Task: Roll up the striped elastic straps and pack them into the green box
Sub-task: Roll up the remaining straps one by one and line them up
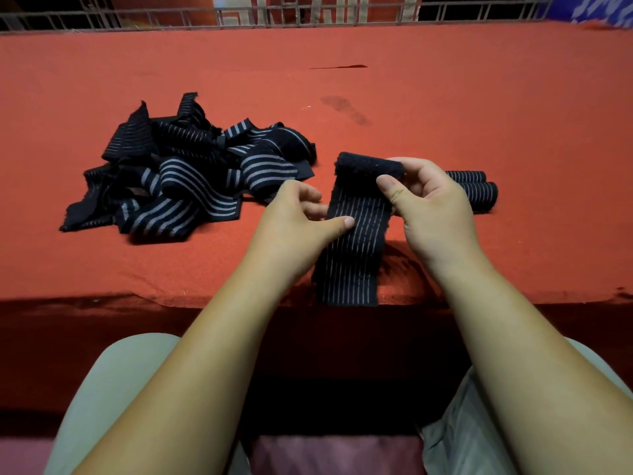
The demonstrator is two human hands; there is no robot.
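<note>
A black elastic strap with thin grey stripes (354, 245) hangs between my hands, its far end turned into a small roll and its loose end trailing over the table's front edge. My right hand (424, 200) grips the rolled top with curled fingers and thumb. My left hand (301, 217) pinches the strap's left edge just below the roll. A tangled heap of unrolled striped straps (191, 173) lies to the left. Two finished rolls (479, 192) lie side by side behind my right hand. No green box is in view.
The table is covered with a red cloth (342, 97), stained dark near its middle. A metal railing (239, 18) runs along the far edge. My knees in light trousers sit below the table's near edge.
</note>
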